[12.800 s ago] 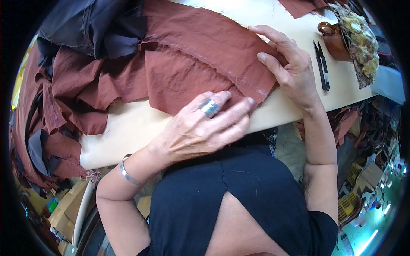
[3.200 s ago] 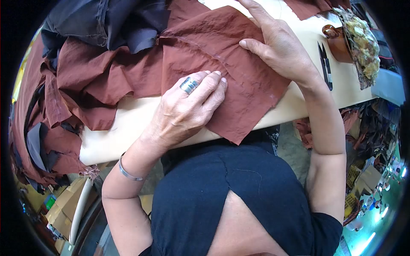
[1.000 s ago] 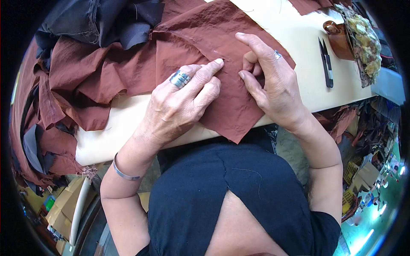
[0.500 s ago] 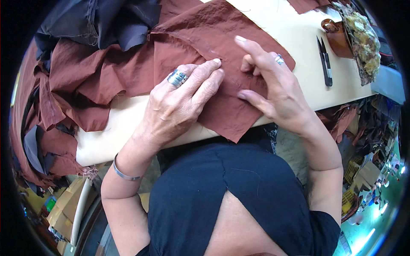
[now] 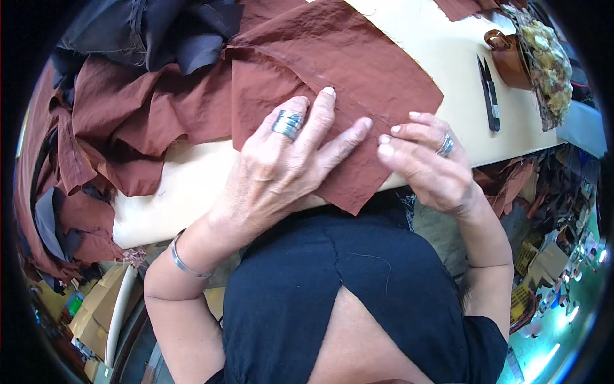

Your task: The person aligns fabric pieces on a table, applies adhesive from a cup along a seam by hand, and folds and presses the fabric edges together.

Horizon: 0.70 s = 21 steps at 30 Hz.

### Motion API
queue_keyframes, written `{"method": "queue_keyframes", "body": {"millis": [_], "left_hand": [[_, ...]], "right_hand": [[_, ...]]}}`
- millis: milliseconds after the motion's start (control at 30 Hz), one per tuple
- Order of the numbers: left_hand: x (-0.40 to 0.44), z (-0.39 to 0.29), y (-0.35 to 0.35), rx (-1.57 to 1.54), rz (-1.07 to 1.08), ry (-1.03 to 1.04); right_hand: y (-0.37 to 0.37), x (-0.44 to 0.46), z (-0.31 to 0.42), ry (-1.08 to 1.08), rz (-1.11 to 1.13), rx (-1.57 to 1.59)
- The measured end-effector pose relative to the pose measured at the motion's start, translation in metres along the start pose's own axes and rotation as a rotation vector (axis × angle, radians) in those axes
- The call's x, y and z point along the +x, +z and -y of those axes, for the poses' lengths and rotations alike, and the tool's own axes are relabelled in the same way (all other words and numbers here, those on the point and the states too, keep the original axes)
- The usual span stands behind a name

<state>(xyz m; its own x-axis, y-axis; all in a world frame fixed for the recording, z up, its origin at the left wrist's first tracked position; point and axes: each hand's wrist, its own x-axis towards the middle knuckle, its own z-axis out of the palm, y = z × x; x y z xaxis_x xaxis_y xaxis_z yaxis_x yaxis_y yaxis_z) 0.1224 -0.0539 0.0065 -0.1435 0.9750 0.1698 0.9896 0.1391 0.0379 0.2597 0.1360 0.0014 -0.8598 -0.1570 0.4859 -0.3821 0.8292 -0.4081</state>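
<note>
A reddish-brown cloth [image 5: 377, 64] with a seam running across it lies on the pale tabletop, its lower corner reaching past the edge. My left hand [image 5: 288, 147], wearing a wide silver ring, rests on this cloth with the fingers spread. Just right of it, over the cloth's right side, is my right hand [image 5: 435, 160]. Its thumb and index finger are pinched together and the other fingers curl in. Whatever lies between those fingertips, if anything, is too small to make out.
Dark grey cloth [image 5: 153, 32] is heaped at the upper left beside more crumpled brown cloth [image 5: 121, 128]. Black-handled thread snips [image 5: 489, 96] lie on the pale table [image 5: 473, 70], near a brown ceramic pot [image 5: 511, 61]. Fabric scraps [image 5: 511, 185] hang below the right edge.
My left hand has spread its fingers, the thumb now out to the right. My right hand has drawn down and right, its extended fingers closing into a pinch.
</note>
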Motion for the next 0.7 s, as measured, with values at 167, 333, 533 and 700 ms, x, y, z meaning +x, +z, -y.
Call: {"method": "queue_keyframes", "body": {"millis": [167, 333, 533, 700], "left_hand": [[0.004, 0.004, -0.007, -0.057, 0.011, 0.072], [-0.002, 0.03, -0.008, -0.199, -0.213, 0.072], [-0.005, 0.031, 0.002, -0.155, -0.201, 0.007], [-0.004, 0.03, 0.006, -0.151, -0.219, 0.022]], "right_hand": [[-0.011, 0.033, -0.011, 0.291, 0.004, -0.16], [0.01, 0.068, -0.034, 0.325, -0.023, -0.27], [0.003, 0.097, -0.037, 0.674, 0.096, 0.107], [0.009, 0.094, -0.039, 0.483, 0.097, 0.078]]}}
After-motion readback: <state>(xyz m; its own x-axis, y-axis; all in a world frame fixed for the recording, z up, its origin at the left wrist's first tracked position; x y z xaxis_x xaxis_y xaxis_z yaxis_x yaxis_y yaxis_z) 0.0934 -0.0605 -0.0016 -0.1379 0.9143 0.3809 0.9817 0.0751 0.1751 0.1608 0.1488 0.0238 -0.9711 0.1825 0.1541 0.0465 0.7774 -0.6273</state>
